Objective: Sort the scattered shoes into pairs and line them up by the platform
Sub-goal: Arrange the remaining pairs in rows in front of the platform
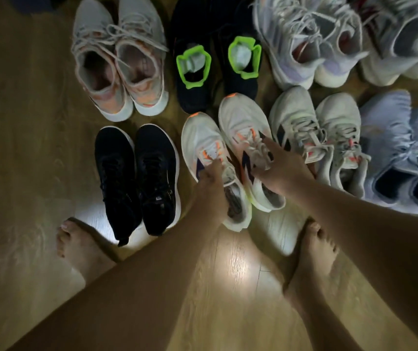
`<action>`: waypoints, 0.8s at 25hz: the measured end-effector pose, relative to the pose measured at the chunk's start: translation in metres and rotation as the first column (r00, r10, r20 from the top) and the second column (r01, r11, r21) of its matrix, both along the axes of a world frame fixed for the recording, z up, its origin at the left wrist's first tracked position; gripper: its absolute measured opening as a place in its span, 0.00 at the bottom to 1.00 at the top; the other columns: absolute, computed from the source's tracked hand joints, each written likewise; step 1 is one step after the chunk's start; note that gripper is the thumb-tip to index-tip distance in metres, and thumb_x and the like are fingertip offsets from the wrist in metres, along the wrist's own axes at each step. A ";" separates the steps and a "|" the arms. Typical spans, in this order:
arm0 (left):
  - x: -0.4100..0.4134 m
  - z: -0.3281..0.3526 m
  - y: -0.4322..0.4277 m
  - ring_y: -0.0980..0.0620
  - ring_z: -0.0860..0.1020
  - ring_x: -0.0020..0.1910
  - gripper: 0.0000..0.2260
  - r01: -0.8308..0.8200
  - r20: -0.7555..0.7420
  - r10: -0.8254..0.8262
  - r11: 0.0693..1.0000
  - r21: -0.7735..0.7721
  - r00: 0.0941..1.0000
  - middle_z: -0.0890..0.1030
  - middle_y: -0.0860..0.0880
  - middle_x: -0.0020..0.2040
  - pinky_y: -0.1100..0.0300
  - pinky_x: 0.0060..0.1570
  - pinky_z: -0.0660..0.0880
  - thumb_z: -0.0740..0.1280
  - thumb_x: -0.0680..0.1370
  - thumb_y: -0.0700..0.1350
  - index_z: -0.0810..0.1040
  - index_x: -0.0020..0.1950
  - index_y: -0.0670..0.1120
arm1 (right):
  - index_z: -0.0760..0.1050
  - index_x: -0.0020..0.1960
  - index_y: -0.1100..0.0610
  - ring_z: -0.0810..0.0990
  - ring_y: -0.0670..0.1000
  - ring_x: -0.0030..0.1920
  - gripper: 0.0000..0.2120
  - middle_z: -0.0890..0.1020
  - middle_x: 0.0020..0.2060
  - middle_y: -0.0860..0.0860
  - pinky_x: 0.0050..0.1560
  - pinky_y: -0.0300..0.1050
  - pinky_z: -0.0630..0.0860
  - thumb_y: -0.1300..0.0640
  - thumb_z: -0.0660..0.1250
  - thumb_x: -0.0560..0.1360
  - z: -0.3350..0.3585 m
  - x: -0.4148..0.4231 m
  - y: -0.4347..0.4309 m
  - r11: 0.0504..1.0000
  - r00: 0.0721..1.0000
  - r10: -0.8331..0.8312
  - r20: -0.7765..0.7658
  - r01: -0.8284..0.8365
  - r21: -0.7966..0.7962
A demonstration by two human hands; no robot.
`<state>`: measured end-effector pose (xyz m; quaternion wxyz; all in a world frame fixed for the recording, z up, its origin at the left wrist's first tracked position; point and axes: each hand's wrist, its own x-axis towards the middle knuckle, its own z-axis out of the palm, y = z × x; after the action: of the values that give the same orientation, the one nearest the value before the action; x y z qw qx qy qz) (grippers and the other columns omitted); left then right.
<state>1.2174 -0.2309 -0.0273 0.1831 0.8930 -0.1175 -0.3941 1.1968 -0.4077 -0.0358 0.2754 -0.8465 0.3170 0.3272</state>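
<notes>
Left hand gripping left white-orange sneaker; right hand lying on right white-orange sneaker, grip unclear. Risk: pushing forward, toe knocking black-green sneaker beyond right hand.

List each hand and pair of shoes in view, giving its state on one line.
Left hand, grips left white-orange sneaker at its collar.
Right hand, on right white-orange sneaker; grip unclear.
Black sneakers, paired, upright.
Grey-pink sneakers, paired, laced.
Green-lined black sneakers, paired, stuffed with something white.
Striped white sneakers, paired, side by side.
Pale blue sneakers, paired.
Lilac-white sneakers, paired, blurred.
</notes>
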 end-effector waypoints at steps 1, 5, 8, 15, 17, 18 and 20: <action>0.001 0.000 0.006 0.40 0.72 0.63 0.27 0.005 0.049 -0.005 1.000 -0.009 0.999 0.66 0.41 0.69 0.53 0.57 0.70 0.60 0.78 0.40 0.56 0.76 0.49 | 0.55 0.77 0.44 0.75 0.61 0.62 0.39 0.78 0.62 0.56 0.62 0.53 0.74 0.42 0.68 0.71 0.001 -0.005 0.003 1.000 1.000 -0.019 0.024 0.019 -0.017; 0.003 0.005 0.025 0.39 0.74 0.62 0.29 0.015 0.075 -0.021 0.996 0.084 0.997 0.67 0.42 0.68 0.47 0.59 0.73 0.61 0.77 0.40 0.55 0.77 0.50 | 0.59 0.75 0.42 0.77 0.59 0.58 0.35 0.81 0.54 0.53 0.50 0.48 0.73 0.42 0.66 0.70 0.005 -0.024 0.028 0.993 0.994 -0.113 0.008 0.113 -0.029; 0.001 0.006 0.029 0.40 0.73 0.63 0.31 -0.025 0.034 0.023 0.999 0.047 0.999 0.66 0.43 0.69 0.45 0.61 0.74 0.62 0.76 0.37 0.56 0.77 0.51 | 0.61 0.73 0.43 0.78 0.59 0.56 0.33 0.81 0.53 0.52 0.44 0.45 0.70 0.43 0.66 0.70 0.006 -0.025 0.033 0.991 0.991 -0.137 -0.005 0.137 -0.005; -0.002 0.004 0.032 0.43 0.74 0.60 0.23 -0.206 0.171 0.226 0.971 -0.123 0.959 0.69 0.43 0.64 0.48 0.61 0.74 0.62 0.74 0.31 0.69 0.68 0.44 | 0.60 0.71 0.39 0.79 0.58 0.56 0.31 0.80 0.57 0.51 0.50 0.50 0.78 0.37 0.63 0.70 0.012 -0.018 0.028 0.994 0.992 -0.104 0.073 0.106 -0.018; -0.003 0.004 0.029 0.43 0.73 0.61 0.24 -0.210 0.115 0.225 0.969 -0.133 0.968 0.67 0.43 0.64 0.50 0.62 0.73 0.63 0.73 0.31 0.69 0.68 0.44 | 0.64 0.70 0.41 0.79 0.57 0.57 0.30 0.81 0.56 0.49 0.52 0.49 0.77 0.34 0.63 0.70 0.014 -0.022 0.024 0.988 0.988 -0.151 0.044 0.150 0.032; -0.004 0.005 0.026 0.42 0.72 0.62 0.25 -0.209 0.089 0.218 0.973 -0.094 0.972 0.65 0.43 0.65 0.50 0.62 0.73 0.64 0.72 0.32 0.69 0.68 0.46 | 0.68 0.67 0.42 0.80 0.56 0.56 0.27 0.82 0.54 0.49 0.51 0.49 0.77 0.33 0.62 0.71 0.015 -0.026 0.018 0.984 0.982 -0.174 0.070 0.172 0.035; -0.003 0.011 0.014 0.41 0.68 0.63 0.29 -0.166 0.203 0.151 0.984 0.058 0.967 0.64 0.44 0.65 0.45 0.62 0.71 0.68 0.68 0.38 0.68 0.68 0.50 | 0.73 0.56 0.46 0.81 0.56 0.51 0.17 0.83 0.45 0.49 0.48 0.48 0.77 0.37 0.60 0.74 0.021 -0.033 -0.001 0.966 0.942 -0.251 0.221 0.259 -0.007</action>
<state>1.2140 -0.2171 -0.0166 0.1680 0.9404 -0.0487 -0.2916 1.1635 -0.4086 -0.0148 0.3331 -0.8340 0.3977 0.1881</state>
